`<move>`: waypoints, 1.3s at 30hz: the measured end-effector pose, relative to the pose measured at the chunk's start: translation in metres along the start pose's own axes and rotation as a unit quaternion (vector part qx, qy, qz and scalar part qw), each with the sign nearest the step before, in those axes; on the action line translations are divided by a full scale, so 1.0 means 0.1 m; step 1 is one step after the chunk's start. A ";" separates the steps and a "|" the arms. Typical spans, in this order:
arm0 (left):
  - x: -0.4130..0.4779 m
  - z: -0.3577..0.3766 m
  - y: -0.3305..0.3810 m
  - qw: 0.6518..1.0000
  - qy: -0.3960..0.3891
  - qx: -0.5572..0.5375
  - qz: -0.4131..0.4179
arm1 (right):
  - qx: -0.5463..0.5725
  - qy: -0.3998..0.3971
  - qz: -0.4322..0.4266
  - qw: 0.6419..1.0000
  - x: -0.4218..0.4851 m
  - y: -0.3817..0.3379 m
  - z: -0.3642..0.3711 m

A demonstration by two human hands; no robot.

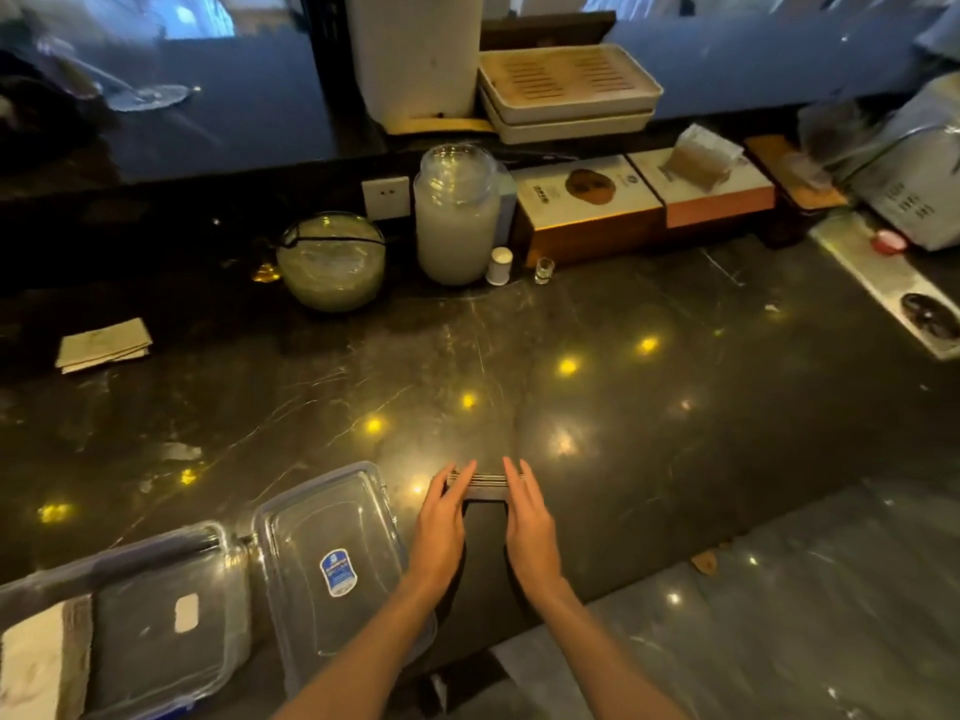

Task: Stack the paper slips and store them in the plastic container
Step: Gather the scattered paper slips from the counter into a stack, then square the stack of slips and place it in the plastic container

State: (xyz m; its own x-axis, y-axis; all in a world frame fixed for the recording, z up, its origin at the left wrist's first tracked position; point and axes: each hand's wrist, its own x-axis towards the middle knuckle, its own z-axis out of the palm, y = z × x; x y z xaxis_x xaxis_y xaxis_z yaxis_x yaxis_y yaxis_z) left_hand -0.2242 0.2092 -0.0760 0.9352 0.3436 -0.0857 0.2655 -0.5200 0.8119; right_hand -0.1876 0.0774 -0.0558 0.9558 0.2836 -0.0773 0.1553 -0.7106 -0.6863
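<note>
From the head camera, the left hand [441, 527] and the right hand [530, 522] press flat against the two short ends of a stack of paper slips [480, 480] standing on edge on the dark marble counter [649, 433], fingers held straight and together, palms facing each other, so the stack is squeezed between them rather than pinched. The slips sit near the counter's front edge, just right of a clear lid [332, 558] lying flat with a blue label on it; further left, at the frame's corner, is the open plastic container [156, 631], with a pale wad of something already in its left end. The main risk is in the grip: a pile held only by side pressure can bow in the middle and burst apart if the palms push too hard, or drop slips from the bottom when lifted if they push too lightly. The polished stone looks slick, so loose slips would likely skate, perhaps over the near edge. The path to the container crosses the lid, which could be knocked or catch a trailing slip. I cannot tell whether the edges are yet flush; an uneven stack may snag on the container's rim. A separate folded paper [104, 345] lies well apart at the far left and might be forgotten.
</note>
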 end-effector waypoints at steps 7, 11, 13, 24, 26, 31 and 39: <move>0.11 0.02 0.10 0.998 0.056 0.023 -0.008 | 0.026 0.042 -0.031 0.998 0.24 0.13 -0.05; 0.11 0.03 0.16 0.998 0.050 0.000 -0.029 | 0.044 0.022 -0.044 0.998 0.23 0.16 -0.04; 0.11 0.02 0.21 0.998 0.056 0.006 -0.039 | 0.046 0.052 -0.039 0.997 0.26 0.16 -0.06; 0.06 -0.05 0.26 0.997 0.069 0.006 -0.046 | 0.039 0.029 -0.035 0.998 0.26 0.13 -0.17; -0.03 -0.09 0.22 0.998 0.045 0.004 -0.036 | 0.027 0.010 -0.037 0.999 0.21 0.12 -0.15; 0.07 -0.31 0.15 0.998 -0.015 -0.005 -0.065 | 0.033 -0.061 0.025 0.997 0.39 -0.09 -0.24; -0.01 -1.79 -0.02 0.969 -0.047 -0.190 -0.150 | 0.338 -0.246 0.158 0.894 0.26 -1.14 -0.18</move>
State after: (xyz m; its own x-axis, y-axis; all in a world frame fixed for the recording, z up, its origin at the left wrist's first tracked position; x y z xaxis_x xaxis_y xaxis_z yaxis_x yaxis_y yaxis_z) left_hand -0.2680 0.3502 0.0256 0.8509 0.3536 -0.3886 0.4403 -0.0766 0.8946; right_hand -0.1760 0.1540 0.0336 0.6731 0.5053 -0.5400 -0.4494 -0.3004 -0.8413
